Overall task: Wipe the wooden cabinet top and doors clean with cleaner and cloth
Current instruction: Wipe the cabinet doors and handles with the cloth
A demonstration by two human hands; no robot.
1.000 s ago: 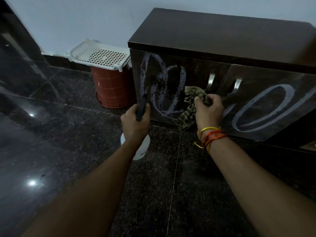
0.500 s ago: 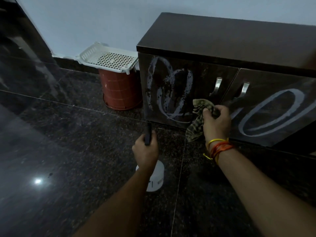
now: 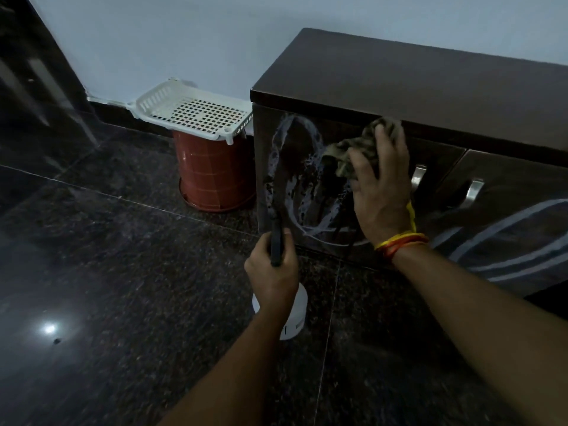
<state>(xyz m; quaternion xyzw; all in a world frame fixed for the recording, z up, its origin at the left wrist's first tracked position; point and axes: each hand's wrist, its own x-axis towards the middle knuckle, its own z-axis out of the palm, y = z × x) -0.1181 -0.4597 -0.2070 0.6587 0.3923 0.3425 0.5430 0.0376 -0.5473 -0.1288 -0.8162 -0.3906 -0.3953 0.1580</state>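
Against the left cabinet door (image 3: 310, 186), my right hand (image 3: 381, 192) presses the bunched cloth (image 3: 356, 146) at two o'clock; my left hand (image 3: 270, 272) grips the spray bottle (image 3: 293, 318), mostly hiding it.

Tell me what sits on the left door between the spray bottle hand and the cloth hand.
In the head view, a white foam loop on the left door lies between the left hand and the right hand.
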